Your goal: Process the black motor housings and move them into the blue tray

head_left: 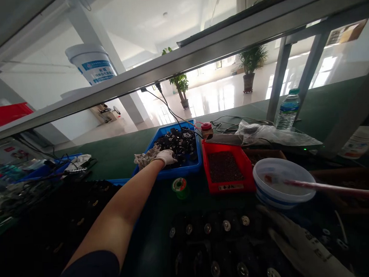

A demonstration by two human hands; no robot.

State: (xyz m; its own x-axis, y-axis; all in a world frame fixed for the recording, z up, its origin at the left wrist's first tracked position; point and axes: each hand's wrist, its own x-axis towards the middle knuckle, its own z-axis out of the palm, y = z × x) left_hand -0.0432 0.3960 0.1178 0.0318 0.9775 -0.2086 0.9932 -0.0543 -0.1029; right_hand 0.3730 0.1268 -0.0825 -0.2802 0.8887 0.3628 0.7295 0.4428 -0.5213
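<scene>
My left hand (167, 157), in a white glove, reaches into the blue bin (188, 169) at the near side of a heap of small black parts (180, 140). Its fingertips are among the parts, so what they grip, if anything, is hidden. Crumpled greyish cloth (145, 157) lies against the hand at the bin's left edge. Low on the right is my right hand (306, 241), in a light glove with dark print, its thumb and forefinger apart. It is beside rows of black pieces with round metal ends (226, 226), in deep shade.
A red bin (231, 188) of small brown pieces stands right of the blue bin, with a phone (223, 139) across its back. Nearby are a solder spool (179, 188), a white bowl (285, 195) with a reddish handle (325, 186), and a water bottle (288, 110). A metal shelf beam (170, 68) crosses above.
</scene>
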